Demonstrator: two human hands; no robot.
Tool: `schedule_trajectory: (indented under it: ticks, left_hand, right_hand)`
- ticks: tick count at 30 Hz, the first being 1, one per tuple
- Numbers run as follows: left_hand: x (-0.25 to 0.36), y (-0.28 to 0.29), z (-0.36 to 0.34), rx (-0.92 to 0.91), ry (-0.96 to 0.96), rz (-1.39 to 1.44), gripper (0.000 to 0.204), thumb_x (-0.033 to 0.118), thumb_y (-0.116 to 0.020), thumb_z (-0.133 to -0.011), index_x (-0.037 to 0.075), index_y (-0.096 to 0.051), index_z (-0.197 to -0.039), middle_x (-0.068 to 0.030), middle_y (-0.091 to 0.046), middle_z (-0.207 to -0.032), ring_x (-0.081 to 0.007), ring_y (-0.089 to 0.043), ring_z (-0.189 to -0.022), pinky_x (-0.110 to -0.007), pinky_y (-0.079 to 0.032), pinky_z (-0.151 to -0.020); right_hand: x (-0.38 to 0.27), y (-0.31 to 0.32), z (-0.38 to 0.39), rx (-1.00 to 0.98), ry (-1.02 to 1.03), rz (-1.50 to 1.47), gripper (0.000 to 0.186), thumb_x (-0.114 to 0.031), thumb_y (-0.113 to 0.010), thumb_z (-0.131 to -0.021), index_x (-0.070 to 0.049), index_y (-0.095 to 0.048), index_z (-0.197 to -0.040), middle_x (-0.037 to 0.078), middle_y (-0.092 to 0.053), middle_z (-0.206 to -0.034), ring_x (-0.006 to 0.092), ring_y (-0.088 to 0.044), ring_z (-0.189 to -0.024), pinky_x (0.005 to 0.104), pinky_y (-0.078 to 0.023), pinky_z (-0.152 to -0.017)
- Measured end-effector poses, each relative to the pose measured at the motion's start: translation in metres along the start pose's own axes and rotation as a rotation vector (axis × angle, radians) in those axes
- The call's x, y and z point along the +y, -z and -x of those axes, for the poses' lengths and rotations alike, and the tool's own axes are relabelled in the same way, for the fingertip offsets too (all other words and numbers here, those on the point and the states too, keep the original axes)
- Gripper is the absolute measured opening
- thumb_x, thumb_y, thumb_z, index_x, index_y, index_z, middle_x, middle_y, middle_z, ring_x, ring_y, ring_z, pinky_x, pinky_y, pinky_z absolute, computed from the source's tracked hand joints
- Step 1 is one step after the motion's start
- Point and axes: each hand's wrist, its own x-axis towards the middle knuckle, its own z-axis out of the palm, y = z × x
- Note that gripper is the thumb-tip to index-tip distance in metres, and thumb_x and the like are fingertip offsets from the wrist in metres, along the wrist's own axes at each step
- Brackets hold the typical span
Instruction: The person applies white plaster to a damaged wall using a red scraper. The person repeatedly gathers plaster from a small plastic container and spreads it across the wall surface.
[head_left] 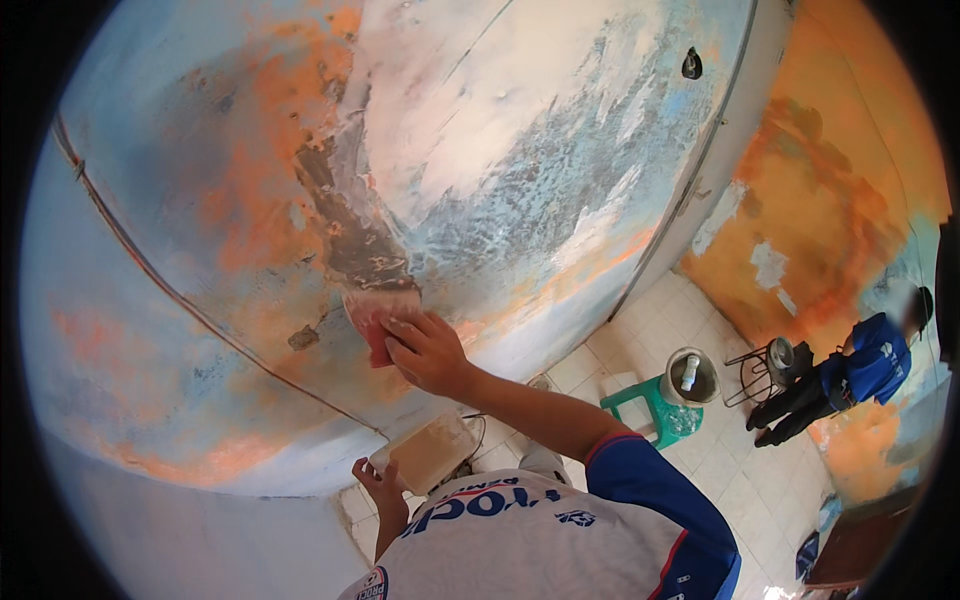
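My right hand (430,352) is closed around a red putty spreader (378,335). Its wide end is smeared whitish and presses against the wall (490,110), at the lower end of a rough grey-brown patch (365,250). That wall is mottled blue, orange and cream. Lower down, at the left of my body, my left hand (381,488) grips the edge of a beige rectangular container (425,455). What lies inside the container is hard to make out.
A cable (190,305) runs slanting down the wall at left. On the tiled floor to the right stand a green stool (665,410), a bucket (702,385) with a pale object in it, and a metal-legged stool (755,378). A person in blue (868,360) stands beyond them by an orange wall (800,220).
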Motion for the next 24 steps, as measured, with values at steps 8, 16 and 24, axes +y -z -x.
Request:
schedule_trajectory:
  ticks: [8, 16, 24]
  left_hand:
    - [-0.015, 0.022, -0.002, 0.082, -0.048, 0.030, 0.069, 0.017, -0.074, -0.087, 0.011, -0.026, -0.135, -0.0166, -0.047, -0.127, -0.0259, -0.051, -0.112, -0.040, -0.048, -0.093]
    - [-0.018, 0.013, -0.010, 0.097, -0.063, 0.094, 0.068, 0.015, -0.075, -0.086, 0.011, -0.027, -0.134, -0.0169, -0.048, -0.126, -0.0263, -0.052, -0.111, -0.041, -0.049, -0.091]
    - [-0.014, 0.016, -0.011, 0.112, -0.018, 0.100, 0.065, 0.010, -0.074, -0.086, 0.012, -0.029, -0.132, -0.0154, -0.049, -0.125, -0.0238, -0.052, -0.112, -0.038, -0.049, -0.090]
  right_hand:
    - [0.102, 0.154, -0.174, 0.570, -0.259, 0.194, 0.005, -0.004, -0.062, -0.095, 0.001, -0.062, -0.096, 0.008, -0.067, -0.087, 0.0137, -0.058, -0.074, 0.0295, -0.049, -0.066]
    - [0.108, 0.112, -0.151, 0.582, 0.037, 0.460, 0.012, 0.004, -0.063, -0.089, 0.000, -0.065, -0.100, 0.014, -0.069, -0.094, 0.0270, -0.066, -0.083, 0.0336, -0.052, -0.071]
    - [-0.019, -0.013, -0.014, 0.120, -0.052, -0.002, 0.008, 0.004, -0.066, -0.076, -0.002, -0.063, -0.081, 0.015, -0.069, -0.095, 0.0336, -0.066, -0.091, 0.0438, -0.049, -0.076]
